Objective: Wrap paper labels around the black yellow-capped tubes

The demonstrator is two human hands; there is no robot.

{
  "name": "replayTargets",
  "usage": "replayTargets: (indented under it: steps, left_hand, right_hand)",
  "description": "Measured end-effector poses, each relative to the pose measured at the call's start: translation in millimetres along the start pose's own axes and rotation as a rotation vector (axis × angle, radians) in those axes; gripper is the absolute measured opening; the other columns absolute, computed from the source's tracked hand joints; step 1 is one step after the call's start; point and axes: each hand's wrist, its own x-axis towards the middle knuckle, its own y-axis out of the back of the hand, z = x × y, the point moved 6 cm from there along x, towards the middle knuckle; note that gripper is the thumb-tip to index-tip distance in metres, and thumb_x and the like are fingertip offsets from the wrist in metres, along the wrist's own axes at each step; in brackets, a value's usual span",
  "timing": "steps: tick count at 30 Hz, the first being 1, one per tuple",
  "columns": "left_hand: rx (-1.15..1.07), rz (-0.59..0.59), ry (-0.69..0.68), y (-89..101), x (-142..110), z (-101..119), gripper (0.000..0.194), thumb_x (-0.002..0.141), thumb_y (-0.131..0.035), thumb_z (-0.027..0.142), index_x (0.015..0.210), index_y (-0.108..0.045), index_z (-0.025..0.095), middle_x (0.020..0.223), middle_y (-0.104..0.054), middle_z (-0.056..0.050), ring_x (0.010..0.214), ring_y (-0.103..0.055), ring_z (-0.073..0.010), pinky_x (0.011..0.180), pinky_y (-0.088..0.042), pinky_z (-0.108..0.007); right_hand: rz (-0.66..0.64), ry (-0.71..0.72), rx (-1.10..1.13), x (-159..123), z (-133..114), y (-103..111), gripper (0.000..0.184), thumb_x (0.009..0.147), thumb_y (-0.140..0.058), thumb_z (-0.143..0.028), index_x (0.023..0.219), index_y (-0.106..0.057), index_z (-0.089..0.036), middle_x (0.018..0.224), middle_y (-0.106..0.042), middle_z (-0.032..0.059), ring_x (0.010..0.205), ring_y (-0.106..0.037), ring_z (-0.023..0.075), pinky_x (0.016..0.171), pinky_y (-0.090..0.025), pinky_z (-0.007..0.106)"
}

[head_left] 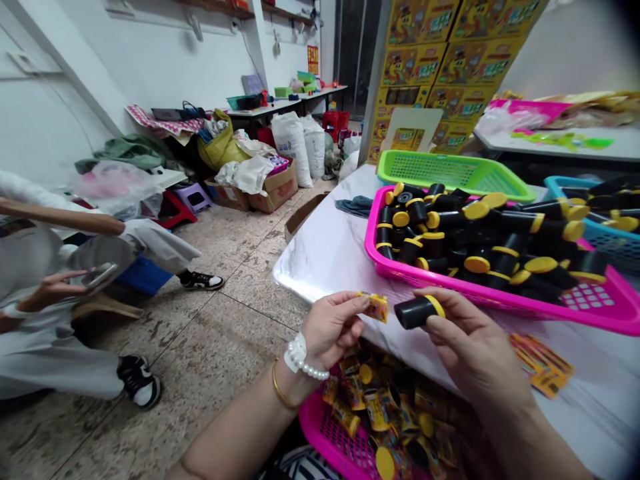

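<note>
My left hand pinches a small yellow printed label between thumb and fingertips. Just to its right, my right hand grips a black cylindrical container with a yellow rim, its black end turned toward the label. A narrow gap separates the two. Below my hands sits a pink basket of similar containers wrapped in yellow printed labels. On the table, a larger pink basket is heaped with plain black containers with yellow ends. By my right wrist lies a fanned stack of yellow-orange labels.
Behind the large basket stand a green basket and a blue basket. Yellow printed boxes are stacked behind the table. To the left, a seated person holds a phone. White sacks stand farther back.
</note>
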Motion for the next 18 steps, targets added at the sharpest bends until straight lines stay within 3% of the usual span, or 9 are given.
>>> replayTargets:
  steps: [4, 10, 14, 18]
  left_hand:
    - [-0.068, -0.016, 0.002, -2.5, 2.0, -3.8, 0.029, 0.072, -0.085, 0.027, 0.087, -0.066, 0.01, 0.07, -0.068, -0.001, 0.038, -0.044, 0.0006, 0.034, -0.013, -0.013]
    - [-0.136, -0.026, 0.023, -4.4, 5.8, -9.7, 0.025, 0.073, -0.082, 0.024, 0.082, -0.062, 0.01, 0.064, -0.063, 0.001, 0.037, -0.041, 0.0006, 0.033, -0.013, -0.014]
    - [-0.148, -0.025, 0.034, -7.1, 7.8, -9.8, 0.023, 0.076, -0.08, 0.024, 0.082, -0.064, 0.009, 0.062, -0.059, 0.002, 0.038, -0.04, 0.0011, 0.033, -0.012, -0.013]
    - [-0.154, -0.047, 0.025, -10.9, 7.6, -9.3, 0.023, 0.075, -0.081, 0.024, 0.08, -0.064, 0.009, 0.061, -0.058, 0.004, 0.037, -0.036, 0.0019, 0.033, -0.011, -0.014]
  right_hand:
    - [-0.005, -0.018, 0.001, 1.7, 6.8, -6.7, 0.037, 0.081, -0.079, -0.043, 0.11, -0.071, -0.023, 0.102, -0.075, 0.0079, 0.091, -0.072, 0.021, 0.079, -0.06, 0.031]
    - [0.088, -0.004, -0.088, -0.5, 4.6, -10.0, 0.035, 0.08, -0.08, -0.044, 0.105, -0.068, -0.022, 0.098, -0.075, 0.0059, 0.084, -0.073, 0.0188, 0.078, -0.061, 0.029]
    - [0.08, 0.0, -0.097, -4.3, -0.7, -16.2, 0.035, 0.08, -0.079, -0.044, 0.105, -0.068, -0.022, 0.101, -0.076, 0.0068, 0.091, -0.073, 0.0206, 0.084, -0.062, 0.031]
    - [0.05, -0.079, -0.067, -3.7, 3.6, -17.8, 0.033, 0.082, -0.076, -0.048, 0.097, -0.07, -0.02, 0.094, -0.075, 0.0067, 0.084, -0.073, 0.0209, 0.081, -0.063, 0.033]
